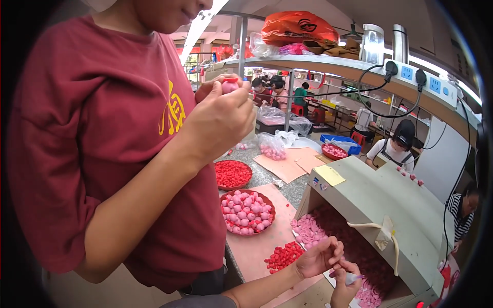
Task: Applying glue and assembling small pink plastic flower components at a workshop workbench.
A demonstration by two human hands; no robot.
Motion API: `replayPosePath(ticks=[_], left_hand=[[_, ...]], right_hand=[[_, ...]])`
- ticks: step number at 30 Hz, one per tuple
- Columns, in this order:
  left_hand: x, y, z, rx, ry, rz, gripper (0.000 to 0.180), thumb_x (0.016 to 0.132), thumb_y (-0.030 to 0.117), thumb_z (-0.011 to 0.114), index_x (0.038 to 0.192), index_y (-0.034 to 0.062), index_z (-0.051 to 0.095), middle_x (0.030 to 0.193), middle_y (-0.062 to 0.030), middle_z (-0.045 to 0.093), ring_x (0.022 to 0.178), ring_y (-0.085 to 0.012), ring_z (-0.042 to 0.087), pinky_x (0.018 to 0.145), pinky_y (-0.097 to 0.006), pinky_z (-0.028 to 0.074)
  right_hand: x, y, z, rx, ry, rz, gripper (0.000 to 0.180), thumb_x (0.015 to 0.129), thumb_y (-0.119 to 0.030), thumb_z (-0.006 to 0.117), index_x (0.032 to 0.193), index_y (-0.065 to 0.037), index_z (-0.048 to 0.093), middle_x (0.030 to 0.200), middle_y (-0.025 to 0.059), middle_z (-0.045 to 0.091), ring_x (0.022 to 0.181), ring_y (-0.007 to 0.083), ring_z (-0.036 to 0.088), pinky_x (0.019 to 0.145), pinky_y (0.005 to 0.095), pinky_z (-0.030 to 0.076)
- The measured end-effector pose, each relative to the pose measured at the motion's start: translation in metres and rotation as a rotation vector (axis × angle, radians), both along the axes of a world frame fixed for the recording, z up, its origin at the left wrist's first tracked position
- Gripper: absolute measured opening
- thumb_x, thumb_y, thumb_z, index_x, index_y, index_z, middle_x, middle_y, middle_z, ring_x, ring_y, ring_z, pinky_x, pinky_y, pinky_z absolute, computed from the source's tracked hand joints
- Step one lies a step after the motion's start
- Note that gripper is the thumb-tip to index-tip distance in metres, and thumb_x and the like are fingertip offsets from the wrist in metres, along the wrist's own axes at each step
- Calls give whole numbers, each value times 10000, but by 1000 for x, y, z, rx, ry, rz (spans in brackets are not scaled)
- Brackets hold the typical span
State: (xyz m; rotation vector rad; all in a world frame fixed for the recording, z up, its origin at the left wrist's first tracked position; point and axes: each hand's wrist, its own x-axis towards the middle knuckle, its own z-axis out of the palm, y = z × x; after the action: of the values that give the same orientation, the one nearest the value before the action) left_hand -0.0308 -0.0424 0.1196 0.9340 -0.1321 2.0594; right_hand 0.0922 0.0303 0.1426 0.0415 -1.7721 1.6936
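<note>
My left hand [319,258] reaches in from the lower edge with its palm turned up. Its fingers are curled in, and whatever lies in them is too small to make out. Close beside it, my right hand [345,287] is closed around a small whitish squeeze bottle [352,278]. Red small pieces [284,256] lie in a pile left of my hands. Pink petal-like pieces [308,230] are heaped at the opening of a grey-green box [370,179], some also lying below my right hand.
A co-worker in a dark red shirt [128,113] stands at the left, holding a pink ball [229,87]. Red baskets of pink balls [273,218] and red pieces [250,174] stand on the table. Overhead, a shelf [328,62] carries bags, bottles and a power strip [421,79].
</note>
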Motion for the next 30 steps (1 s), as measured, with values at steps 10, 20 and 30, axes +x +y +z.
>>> replayPosePath(ticks=[10, 20, 30], left_hand=[[21, 52, -7, 11, 63, -241, 256, 952, 333, 415, 988, 102, 518, 855, -22, 456, 654, -125, 462, 612, -263, 412], [6, 64, -98, -114, -228, -303, 319, 941, 368, 426, 1082, 102, 531, 944, -21, 518, 783, -155, 514, 760, -317, 439], [5, 66, -117, -145, -265, -364, 323, 941, 354, 433, 1116, 98, 523, 1038, -43, 560, 933, -179, 538, 834, -340, 432]], right_hand=[[34, 21, 0, 179, 97, -296, 160, 849, -108, 614, 936, 27, 609, 851, 82, 572, 703, 141, 567, 649, 249, 474], [17, 24, -9, 540, 35, -313, 149, 799, -107, 648, 912, -10, 644, 827, 82, 638, 771, 203, 581, 721, 311, 456], [14, 30, -11, 576, -13, -281, 172, 798, -107, 657, 941, -12, 648, 835, 103, 632, 766, 223, 590, 716, 320, 461]])
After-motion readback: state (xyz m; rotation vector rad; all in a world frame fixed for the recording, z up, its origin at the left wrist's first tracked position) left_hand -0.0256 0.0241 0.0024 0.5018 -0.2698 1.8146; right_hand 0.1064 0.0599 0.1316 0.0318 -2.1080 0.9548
